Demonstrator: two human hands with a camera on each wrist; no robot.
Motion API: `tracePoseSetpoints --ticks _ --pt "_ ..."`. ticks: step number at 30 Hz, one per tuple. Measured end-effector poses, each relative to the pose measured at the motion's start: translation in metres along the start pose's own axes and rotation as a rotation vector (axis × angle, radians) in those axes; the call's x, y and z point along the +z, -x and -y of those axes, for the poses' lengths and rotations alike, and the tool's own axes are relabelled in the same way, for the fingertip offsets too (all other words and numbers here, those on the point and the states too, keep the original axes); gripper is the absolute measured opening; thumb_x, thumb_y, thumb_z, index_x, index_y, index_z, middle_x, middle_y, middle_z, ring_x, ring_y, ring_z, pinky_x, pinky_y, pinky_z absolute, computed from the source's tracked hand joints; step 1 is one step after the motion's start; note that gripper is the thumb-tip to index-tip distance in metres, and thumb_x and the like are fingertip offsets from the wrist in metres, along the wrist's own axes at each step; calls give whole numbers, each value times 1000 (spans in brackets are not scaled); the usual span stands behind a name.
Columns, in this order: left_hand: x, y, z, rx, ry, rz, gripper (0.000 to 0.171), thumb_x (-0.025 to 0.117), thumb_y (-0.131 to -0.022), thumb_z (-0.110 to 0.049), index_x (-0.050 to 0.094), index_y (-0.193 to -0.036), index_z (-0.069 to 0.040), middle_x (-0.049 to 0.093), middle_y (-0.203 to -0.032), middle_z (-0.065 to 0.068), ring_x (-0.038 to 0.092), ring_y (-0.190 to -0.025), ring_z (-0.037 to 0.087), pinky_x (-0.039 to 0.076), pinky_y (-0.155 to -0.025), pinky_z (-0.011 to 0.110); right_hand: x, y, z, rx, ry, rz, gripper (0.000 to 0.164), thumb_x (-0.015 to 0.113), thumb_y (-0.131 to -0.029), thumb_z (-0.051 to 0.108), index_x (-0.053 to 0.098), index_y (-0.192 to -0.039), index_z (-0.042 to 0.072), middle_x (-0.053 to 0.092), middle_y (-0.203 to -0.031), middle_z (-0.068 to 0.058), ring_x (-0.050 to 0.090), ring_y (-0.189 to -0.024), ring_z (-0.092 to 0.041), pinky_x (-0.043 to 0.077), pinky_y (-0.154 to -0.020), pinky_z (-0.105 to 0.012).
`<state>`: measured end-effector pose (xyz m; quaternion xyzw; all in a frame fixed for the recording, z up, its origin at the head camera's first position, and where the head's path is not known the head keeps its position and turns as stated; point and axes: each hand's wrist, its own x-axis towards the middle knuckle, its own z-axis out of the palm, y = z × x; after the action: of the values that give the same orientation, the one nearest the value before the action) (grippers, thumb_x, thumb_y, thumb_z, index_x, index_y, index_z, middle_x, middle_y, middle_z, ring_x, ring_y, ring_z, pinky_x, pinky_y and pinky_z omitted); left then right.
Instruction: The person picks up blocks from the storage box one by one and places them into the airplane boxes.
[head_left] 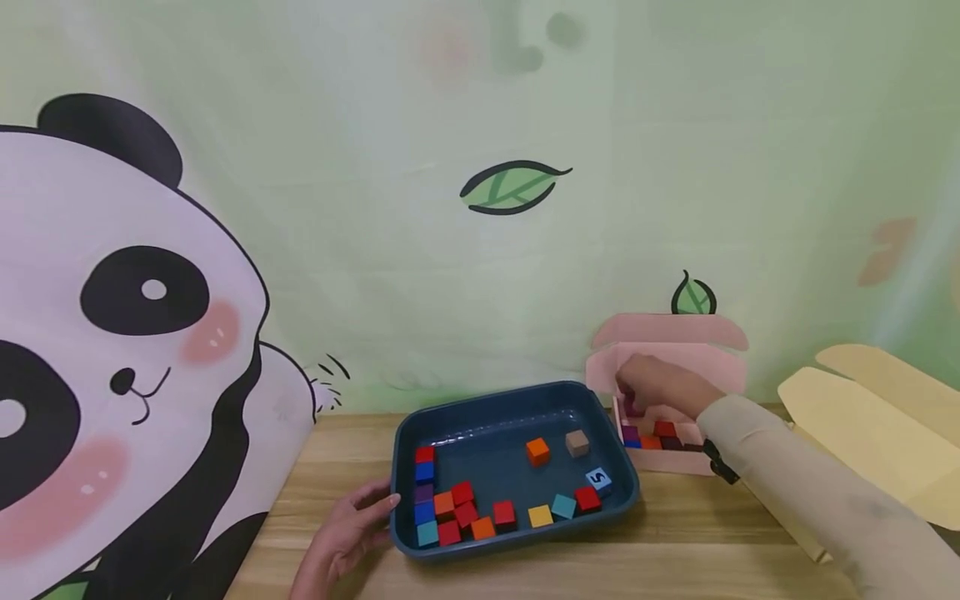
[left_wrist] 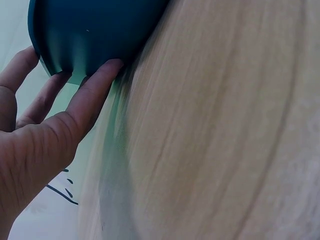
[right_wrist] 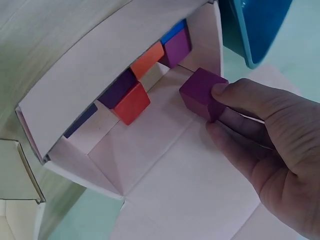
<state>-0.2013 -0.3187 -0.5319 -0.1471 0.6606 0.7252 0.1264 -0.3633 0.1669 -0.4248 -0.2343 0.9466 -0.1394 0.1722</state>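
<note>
My right hand (head_left: 660, 387) reaches into the pink box (head_left: 675, 464). Between thumb and fingers it pinches a purple block (right_wrist: 202, 92), held above the box floor in the right wrist view. Along one wall of that box sit several more blocks, among them a red block (right_wrist: 131, 103) and an orange block (right_wrist: 147, 59). My left hand (head_left: 348, 529) touches the left end of the dark blue tray (head_left: 495, 406) with spread fingers (left_wrist: 92, 95). Inside the tray lie colored blocks, mostly along its left and front sides, including an orange block (head_left: 537, 452) and a yellow block (head_left: 540, 517).
A pale yellow box (head_left: 862, 417) with raised flaps stands at the right, partly behind my right sleeve. The pink box's lid (head_left: 675, 358) stands up against the printed backdrop (head_left: 420, 275). Everything rests on a wooden table (head_left: 525, 575).
</note>
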Motion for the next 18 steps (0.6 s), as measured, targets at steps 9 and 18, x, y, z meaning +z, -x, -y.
tracePoseSetpoints --ticks 9,18 --pt "-2 0 2 9 6 20 62 72 -97 -21 46 -149 0 51 -142 22 64 -105 27 57 -92 48 13 -10 6 -11 215 -5 32 92 -71 5 73 -94 18 66 -78 7 60 -74 -17 58 -71 -33" --pt "-4 -3 3 -14 2 16 66 74 -95 -24 45 -150 -1 48 -145 23 63 -108 27 57 -94 48 21 -21 3 -71 482 -81 23 92 -73 18 72 -83 22 59 -70 10 54 -73 -15 51 -66 -34"
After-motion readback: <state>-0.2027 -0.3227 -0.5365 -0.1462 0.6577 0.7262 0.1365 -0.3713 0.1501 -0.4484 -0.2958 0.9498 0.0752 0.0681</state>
